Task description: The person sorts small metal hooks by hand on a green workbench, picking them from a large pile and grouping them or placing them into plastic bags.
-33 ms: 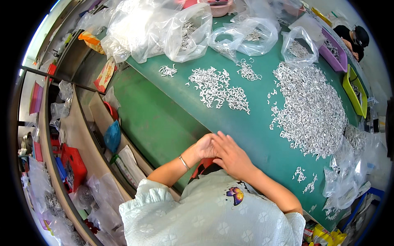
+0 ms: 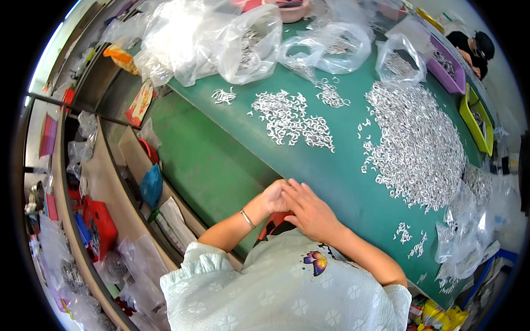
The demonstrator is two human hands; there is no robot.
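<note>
**Silver-coloured pieces, apparently partly divided**

From left: a small cluster (image 2: pixel 223 96) lies apart; the left hand (image 2: pixel 274 197), its fingers mostly hidden; a middle pile (image 2: pixel 292 118); the right hand (image 2: pixel 313 212), fingers extended over the left, any hold on either side indeterminable; on the green table (image 2: pixel 345 201), a large heap (image 2: pixel 414 143), seemingly undivided. Pieces point every way; the heap's long axis runs far to near.

We see brown shelving (image 2: pixel 106 171) along the left, a green-topped table (image 2: pixel 320 172) opposite — and a pale wall (image 2: pixel 504 88) far right, a bright strip (image 2: pixel 47 54) upper left.
</note>
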